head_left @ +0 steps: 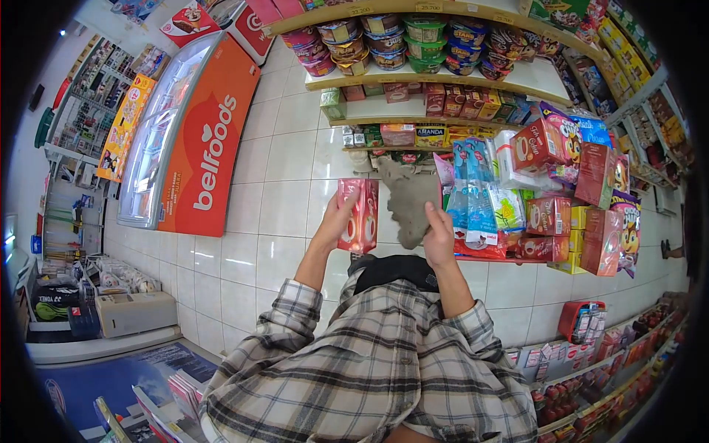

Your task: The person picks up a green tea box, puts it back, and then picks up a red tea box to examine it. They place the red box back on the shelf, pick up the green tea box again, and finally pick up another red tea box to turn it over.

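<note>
My left hand (337, 220) is closed around a red tea box (361, 215), held upright in front of my body. My right hand (439, 235) has its fingers closed at the edge of a grey-brown cloth (406, 196), which hangs with a ragged outline toward the lowest shelf. Just right of that hand, several goods are heaped over a red-edged holder (484, 258), most of which is hidden. Among them are blue plastic packs (473, 184), more red tea boxes (548, 215) and purple snack bags (628, 229).
Ahead stands a shelf with instant noodle cups (384, 44) above and small boxes (443, 100) below. An orange freezer (199, 140) is at the left, a counter (133, 314) at the lower left. A red basket (580, 321) sits near the right-hand shelves.
</note>
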